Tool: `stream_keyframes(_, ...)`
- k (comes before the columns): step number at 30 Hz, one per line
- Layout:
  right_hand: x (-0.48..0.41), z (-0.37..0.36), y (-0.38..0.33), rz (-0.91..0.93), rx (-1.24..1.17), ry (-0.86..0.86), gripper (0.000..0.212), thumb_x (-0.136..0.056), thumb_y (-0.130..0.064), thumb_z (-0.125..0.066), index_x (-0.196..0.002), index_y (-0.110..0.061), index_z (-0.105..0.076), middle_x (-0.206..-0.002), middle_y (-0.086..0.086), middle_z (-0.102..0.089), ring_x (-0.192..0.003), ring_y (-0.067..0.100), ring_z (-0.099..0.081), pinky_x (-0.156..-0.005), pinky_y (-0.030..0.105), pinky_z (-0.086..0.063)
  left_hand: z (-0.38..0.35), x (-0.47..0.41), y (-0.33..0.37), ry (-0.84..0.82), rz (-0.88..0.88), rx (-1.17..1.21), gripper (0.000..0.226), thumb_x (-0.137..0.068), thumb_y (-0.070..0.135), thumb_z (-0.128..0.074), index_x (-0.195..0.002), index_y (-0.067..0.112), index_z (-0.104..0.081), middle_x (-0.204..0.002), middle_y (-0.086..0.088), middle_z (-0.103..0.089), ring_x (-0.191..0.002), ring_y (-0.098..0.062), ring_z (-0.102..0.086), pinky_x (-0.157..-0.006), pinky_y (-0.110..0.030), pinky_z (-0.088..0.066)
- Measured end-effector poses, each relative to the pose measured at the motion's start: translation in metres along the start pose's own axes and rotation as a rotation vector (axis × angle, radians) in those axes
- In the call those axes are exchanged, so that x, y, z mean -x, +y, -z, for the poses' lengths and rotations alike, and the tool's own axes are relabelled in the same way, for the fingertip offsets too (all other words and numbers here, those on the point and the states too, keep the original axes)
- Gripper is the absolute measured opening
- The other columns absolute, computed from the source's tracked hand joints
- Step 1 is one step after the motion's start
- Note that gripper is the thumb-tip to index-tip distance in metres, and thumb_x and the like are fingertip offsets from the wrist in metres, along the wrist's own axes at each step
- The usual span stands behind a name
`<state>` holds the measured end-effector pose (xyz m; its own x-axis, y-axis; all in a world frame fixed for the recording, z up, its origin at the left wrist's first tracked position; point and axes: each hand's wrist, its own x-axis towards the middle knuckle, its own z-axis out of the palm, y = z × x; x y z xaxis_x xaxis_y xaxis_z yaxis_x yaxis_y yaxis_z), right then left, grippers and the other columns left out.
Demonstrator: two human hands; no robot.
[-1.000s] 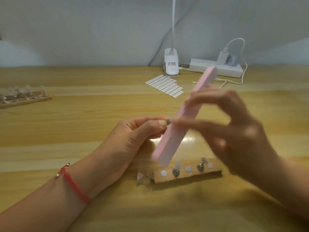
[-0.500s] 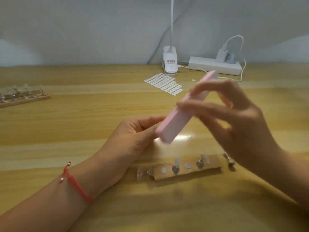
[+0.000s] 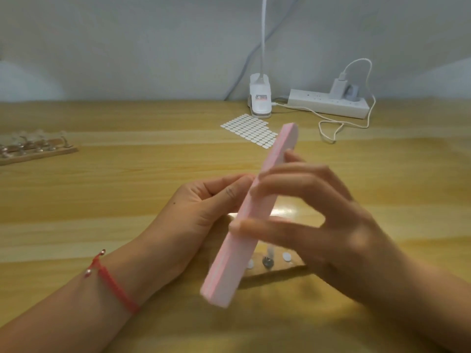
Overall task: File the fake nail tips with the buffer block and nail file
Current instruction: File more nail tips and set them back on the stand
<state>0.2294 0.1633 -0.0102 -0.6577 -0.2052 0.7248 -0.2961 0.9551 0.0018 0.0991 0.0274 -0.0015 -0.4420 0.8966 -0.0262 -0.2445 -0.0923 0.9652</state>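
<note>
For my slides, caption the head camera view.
Right hand holds a pink buffer block against pinched fingertips of the left hand, over a nail-tip stand on a wooden table.

Lamp clip (image 3: pixel 260 103) label: print blurred, unreadable.

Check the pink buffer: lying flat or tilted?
Tilted: the buffer slants diagonally, gripped mid-air by the right hand.

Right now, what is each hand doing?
Left hand: fingertips pinched behind the block; what they hold is hidden.
Right hand: holding the block.
</note>
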Motion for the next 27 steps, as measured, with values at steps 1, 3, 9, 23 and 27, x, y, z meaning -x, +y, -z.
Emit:
stream_keyframes(1,-0.001,0.003,0.003,0.018,0.015,-0.014,0.034,-0.094,0.000,-0.060,-0.123,-0.019,-0.061,-0.120,0.010,-0.057,-0.118,0.029,-0.051,-0.110,0.050,-0.038,0.000,0.000,0.000,-0.003,-0.006,0.002,0.033,-0.066,0.039,-0.067,-0.091,0.020,-0.079,-0.074,0.002,-0.072,-0.056,-0.005,-0.062,-0.048,-0.014,-0.046)
stream_keyframes(3,-0.004,0.012,0.020,-0.095,0.082,0.053,0.036,-0.090,0.003,-0.066,-0.121,-0.016,-0.060,-0.115,0.013,-0.058,-0.111,0.032,-0.054,-0.102,0.047,-0.045,0.001,-0.002,-0.001,0.020,-0.034,-0.039,0.031,-0.065,0.042,-0.066,-0.087,0.024,-0.079,-0.076,0.006,-0.073,-0.063,-0.001,-0.062,-0.058,-0.014,-0.046)
stream_keyframes(9,0.000,0.004,-0.001,0.020,-0.003,-0.021,0.029,-0.098,-0.005,-0.055,-0.121,-0.018,-0.066,-0.120,0.012,-0.058,-0.119,0.030,-0.052,-0.110,0.047,-0.038,0.000,0.001,0.002,-0.018,0.022,0.029,0.029,-0.067,0.039,-0.066,-0.086,0.021,-0.078,-0.064,0.004,-0.069,-0.048,-0.005,-0.060,-0.044,-0.016,-0.047)
stream_keyframes(23,-0.004,0.016,0.034,-0.162,0.082,0.115,0.032,-0.092,-0.001,-0.065,-0.121,-0.013,-0.056,-0.111,0.015,-0.056,-0.108,0.034,-0.055,-0.095,0.052,-0.049,0.002,-0.005,-0.004,0.051,-0.056,-0.034,0.033,-0.061,0.044,-0.067,-0.079,0.019,-0.078,-0.080,-0.001,-0.069,-0.071,-0.006,-0.060,-0.067,-0.015,-0.046)
stream_keyframes(27,0.002,0.003,0.009,0.044,-0.002,0.000,0.035,-0.093,-0.004,-0.063,-0.123,-0.021,-0.059,-0.118,0.011,-0.056,-0.115,0.032,-0.053,-0.109,0.045,-0.041,0.002,-0.002,0.000,-0.005,-0.023,0.000,0.035,-0.064,0.040,-0.067,-0.084,0.015,-0.078,-0.071,0.003,-0.071,-0.060,-0.004,-0.063,-0.054,-0.013,-0.048)
